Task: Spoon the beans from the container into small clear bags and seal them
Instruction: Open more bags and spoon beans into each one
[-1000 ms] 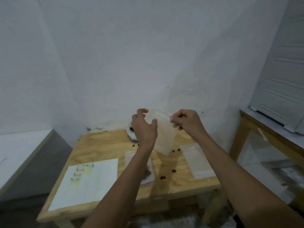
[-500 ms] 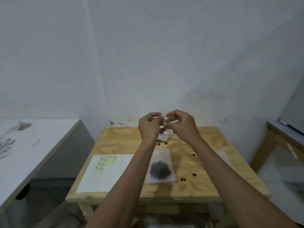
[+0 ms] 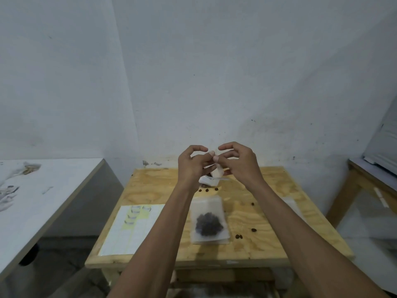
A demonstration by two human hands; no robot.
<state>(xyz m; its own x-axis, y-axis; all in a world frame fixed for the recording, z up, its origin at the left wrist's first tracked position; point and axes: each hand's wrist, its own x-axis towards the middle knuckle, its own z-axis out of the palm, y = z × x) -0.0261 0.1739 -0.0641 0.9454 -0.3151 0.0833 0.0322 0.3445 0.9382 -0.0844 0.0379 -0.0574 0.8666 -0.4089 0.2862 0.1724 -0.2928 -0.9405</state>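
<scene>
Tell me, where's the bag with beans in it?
The bag lies flat on the table, near the front edge, between the two forearms, right of the sheet.

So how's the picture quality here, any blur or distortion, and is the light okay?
Head view: dim, flat light with soft shadows and no glare; wide-angle bending curves the wall corner and table edges; the hands are slightly soft, so what they pinch is unclear; the bag of beans reads clearly.

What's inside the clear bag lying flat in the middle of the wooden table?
The clear bag holds a dark clump of beans in its lower half; its upper half looks empty. Whether its top is sealed cannot be told.
</scene>
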